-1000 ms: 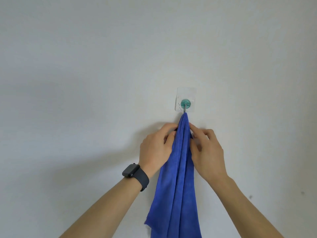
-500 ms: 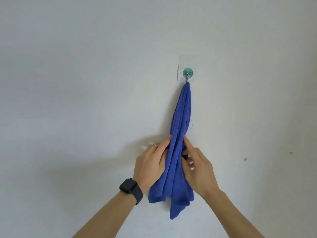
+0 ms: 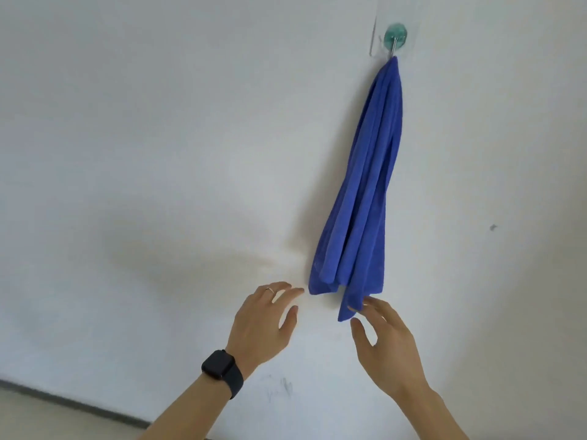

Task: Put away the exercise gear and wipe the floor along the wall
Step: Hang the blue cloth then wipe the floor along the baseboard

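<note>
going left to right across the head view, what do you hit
watch → left hand → cloth → grey mark. The right hand and the hook fall within the cloth's width, so they are left out.

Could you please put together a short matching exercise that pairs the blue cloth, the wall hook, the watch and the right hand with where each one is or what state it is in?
Things
1. blue cloth
2. wall hook
3. black watch
4. right hand

Places or states
A. strapped round a wrist
B. green disc at the top of the view
C. open, fingers by the cloth's lowest corner
D. hanging bunched from the hook

Pairs: 1-D, 2-B, 3-A, 4-C
</note>
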Demonstrator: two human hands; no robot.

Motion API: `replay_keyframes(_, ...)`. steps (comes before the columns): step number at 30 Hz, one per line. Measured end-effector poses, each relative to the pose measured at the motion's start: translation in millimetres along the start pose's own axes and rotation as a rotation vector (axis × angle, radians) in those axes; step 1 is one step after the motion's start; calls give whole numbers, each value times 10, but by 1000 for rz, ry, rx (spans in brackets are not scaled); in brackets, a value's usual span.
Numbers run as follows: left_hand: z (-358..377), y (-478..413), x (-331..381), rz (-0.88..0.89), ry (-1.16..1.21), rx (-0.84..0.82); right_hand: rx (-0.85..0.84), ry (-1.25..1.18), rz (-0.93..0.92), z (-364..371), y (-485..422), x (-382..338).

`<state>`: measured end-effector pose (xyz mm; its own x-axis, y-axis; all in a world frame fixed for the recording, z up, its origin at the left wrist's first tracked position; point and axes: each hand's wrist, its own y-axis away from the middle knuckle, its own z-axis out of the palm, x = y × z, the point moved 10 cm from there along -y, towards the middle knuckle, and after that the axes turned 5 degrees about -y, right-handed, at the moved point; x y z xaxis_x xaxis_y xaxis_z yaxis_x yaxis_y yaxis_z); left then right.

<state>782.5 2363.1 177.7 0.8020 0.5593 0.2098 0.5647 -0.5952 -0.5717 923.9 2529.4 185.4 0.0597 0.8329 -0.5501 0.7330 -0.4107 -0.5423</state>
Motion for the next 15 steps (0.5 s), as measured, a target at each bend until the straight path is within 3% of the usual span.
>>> replay_keyframes(3,254,820,-362,-183,-54,-111,-224,-52,95,467,428,146)
replay_keyframes(6,328,1669,-657,-377,-127,-257,-529,-63,77,995,809,68)
replay_keyframes(11,-62,2838,-850,-692,-236,-362,-874,-68,-108,1632,1330,-444)
replay_keyframes(15,-688,3837,-771,-970,-327,-326,-1069,-121,-320,1986,1760,-1222)
